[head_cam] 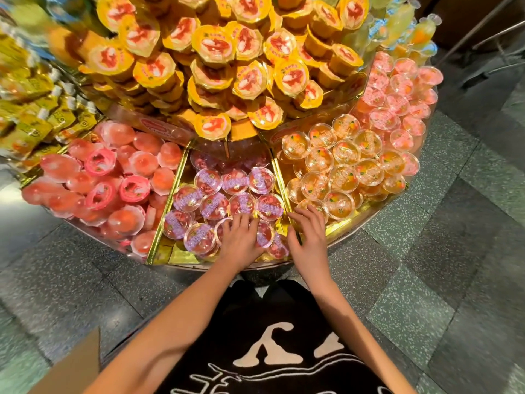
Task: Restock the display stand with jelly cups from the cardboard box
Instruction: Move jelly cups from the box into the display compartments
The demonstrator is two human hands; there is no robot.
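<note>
We see the stand (176,254) right in front of us, its lower tier split by gold dividers (284,191) into wedge compartments. The purple-lidded cups (210,206) lie in the middle wedge, mostly lid-up, packed towards the back and centre, with bare gold floor at the front left.

Our left hand (241,237) lies palm-down on the front cups of that wedge. Its fingers (241,220) are nearly straight and a little spread, pressing on the lids and gripping nothing.

Our right hand (308,237) sits just beside it, over the divider between the middle and right wedges. Its fingers (304,214) are loosely curved, tips at the front row of the orange cups (343,169). It seems to hold nothing, though the thumb side is partly hidden by a cup's rim and we cannot be sure.

Pink cups (99,177) fill the left wedge, many tipped on their sides. Yellow cups (216,46) are heaped on the upper tier.

A corner of the box (71,365) shows at lower left on the floor (426,280), well apart from both hands; its contents are out of view.
</note>
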